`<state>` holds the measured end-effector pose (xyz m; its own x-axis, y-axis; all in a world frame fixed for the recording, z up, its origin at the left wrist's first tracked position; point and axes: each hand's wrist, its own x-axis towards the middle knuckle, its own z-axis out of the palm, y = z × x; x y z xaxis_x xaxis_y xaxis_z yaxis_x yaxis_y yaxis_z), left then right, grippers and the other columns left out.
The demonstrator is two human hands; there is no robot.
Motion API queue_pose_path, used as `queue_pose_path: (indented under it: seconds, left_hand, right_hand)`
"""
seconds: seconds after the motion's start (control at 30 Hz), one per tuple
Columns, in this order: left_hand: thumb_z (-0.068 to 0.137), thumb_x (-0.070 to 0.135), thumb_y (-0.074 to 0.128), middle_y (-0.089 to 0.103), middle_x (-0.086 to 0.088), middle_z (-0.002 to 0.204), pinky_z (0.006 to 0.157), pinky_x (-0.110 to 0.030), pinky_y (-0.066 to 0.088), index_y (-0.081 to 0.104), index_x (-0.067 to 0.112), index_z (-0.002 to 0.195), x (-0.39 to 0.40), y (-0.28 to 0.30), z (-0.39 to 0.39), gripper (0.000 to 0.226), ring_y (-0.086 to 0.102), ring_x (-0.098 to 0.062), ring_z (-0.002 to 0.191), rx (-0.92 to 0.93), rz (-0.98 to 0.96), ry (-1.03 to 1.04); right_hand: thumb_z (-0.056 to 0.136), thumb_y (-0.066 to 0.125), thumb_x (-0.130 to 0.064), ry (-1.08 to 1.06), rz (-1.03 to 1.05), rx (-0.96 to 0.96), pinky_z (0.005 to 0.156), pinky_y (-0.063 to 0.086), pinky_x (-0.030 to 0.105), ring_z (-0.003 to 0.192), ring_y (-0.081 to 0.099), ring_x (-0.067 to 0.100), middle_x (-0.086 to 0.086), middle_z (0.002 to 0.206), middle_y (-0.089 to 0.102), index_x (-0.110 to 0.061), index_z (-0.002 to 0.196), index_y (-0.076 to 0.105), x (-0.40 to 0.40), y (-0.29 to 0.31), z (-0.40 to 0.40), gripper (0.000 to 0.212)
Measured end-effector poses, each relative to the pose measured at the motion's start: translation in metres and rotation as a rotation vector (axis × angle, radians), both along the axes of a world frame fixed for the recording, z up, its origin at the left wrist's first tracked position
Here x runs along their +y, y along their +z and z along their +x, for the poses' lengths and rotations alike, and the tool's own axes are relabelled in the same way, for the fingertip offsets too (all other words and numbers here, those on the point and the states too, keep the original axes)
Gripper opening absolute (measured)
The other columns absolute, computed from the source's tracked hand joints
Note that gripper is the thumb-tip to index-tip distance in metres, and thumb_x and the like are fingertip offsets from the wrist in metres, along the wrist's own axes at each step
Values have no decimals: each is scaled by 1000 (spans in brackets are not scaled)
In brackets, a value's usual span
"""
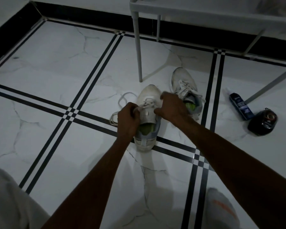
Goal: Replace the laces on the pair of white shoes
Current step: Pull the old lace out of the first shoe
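The near white sneaker (148,119) is sitting on the white marble-pattern floor (56,76), toe pointing away from the person, directly under both hands. The left hand (128,120) is curling over the shoe's left side, its fingers pinching the white lace (122,103) just at the eyelets, while the loose length of that lace is looping out onto the floor to the left. The right hand (171,105) is reaching across the shoe's right side with curled fingers at the upper and the eyelet row; whether it is gripping the lace or only the shoe's edge cannot be told. The second white sneaker (186,90) is lying just beyond the right hand, laced and with a green insole showing. Well to the right, a dark blue bottle (241,106) is lying beside a black round container (262,122), whose contents cannot be made out.
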<state>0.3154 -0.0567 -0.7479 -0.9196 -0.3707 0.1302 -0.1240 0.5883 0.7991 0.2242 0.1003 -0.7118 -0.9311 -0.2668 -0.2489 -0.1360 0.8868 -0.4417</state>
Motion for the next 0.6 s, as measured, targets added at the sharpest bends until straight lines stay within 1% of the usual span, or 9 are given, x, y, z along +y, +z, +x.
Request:
queue_pose_path:
  seconds: [0.03, 0.07, 0.1, 0.17, 0.33, 0.4, 0.47, 0.53, 0.6]
  left_hand:
    - [99, 16, 60, 70, -1, 91, 75, -33, 56, 66, 9, 103, -2, 0, 0, 9, 66, -14, 82, -5, 59, 6]
    - [98, 14, 61, 72, -3, 93, 79, -34, 58, 67, 8, 107, -3, -1, -1, 12, 68, -15, 84, -18, 125, 7]
    - [97, 13, 62, 73, -4, 94, 82, -35, 59, 68, 7, 109, -3, 0, -1, 14, 69, -16, 87, -39, 177, 11]
    - [96, 15, 63, 74, -5, 97, 86, -39, 59, 69, 7, 110, -1, 0, 1, 17, 70, -17, 91, -69, 232, 24]
    - [97, 15, 64, 75, -3, 96, 86, -38, 60, 71, 6, 109, -9, -2, 6, 16, 71, -15, 91, -33, 219, -12]
    - [96, 15, 65, 75, -3, 95, 85, -38, 60, 71, 6, 107, -11, -3, 6, 16, 71, -15, 90, -24, 194, -18]
    - [96, 15, 65, 75, -2, 93, 84, -36, 60, 71, 6, 105, -12, -6, 5, 14, 71, -13, 88, -15, 172, -19]
    - [97, 13, 65, 75, 0, 92, 83, -31, 60, 72, 7, 104, -12, -7, 5, 11, 71, -10, 87, -11, 163, -17]
    - [96, 14, 67, 75, 0, 91, 81, -27, 59, 72, 8, 103, -10, -7, 3, 10, 71, -9, 86, -4, 177, -14]
  right_hand:
    - [73, 77, -24, 59, 32, 105, 82, 55, 42, 106, 58, 31, 12, 118, 58, -10, 111, 65, -4, -1, 4, 43]
    - [76, 74, -18, 127, 30, 149, 85, 52, 43, 112, 51, 32, 12, 122, 53, -11, 111, 65, -11, -2, 7, 36]
    - [81, 70, -14, 196, 17, 149, 88, 50, 43, 115, 47, 32, 12, 123, 50, -11, 108, 67, -19, -4, 11, 28]
    - [87, 66, -15, 284, 34, 141, 88, 46, 41, 118, 44, 32, 13, 123, 50, -9, 104, 68, -32, -10, 16, 17]
    - [89, 61, -13, 417, 38, 238, 74, 41, 34, 109, 51, 32, 13, 111, 56, -10, 104, 69, -30, -25, 3, 17]
    - [90, 60, -12, 464, -5, 256, 75, 48, 42, 104, 52, 36, 18, 104, 57, -4, 96, 69, -23, -28, -6, 13]
    - [91, 60, -14, 426, -67, 234, 78, 49, 48, 100, 54, 38, 21, 101, 59, 0, 91, 70, -16, -31, -16, 17]
    - [91, 62, -18, 393, -114, 204, 81, 49, 44, 97, 58, 37, 21, 100, 63, -2, 91, 74, -16, -30, -19, 20]
    - [90, 64, -22, 393, -106, 172, 80, 51, 39, 96, 60, 34, 19, 97, 66, -5, 89, 76, -20, -29, -15, 20]
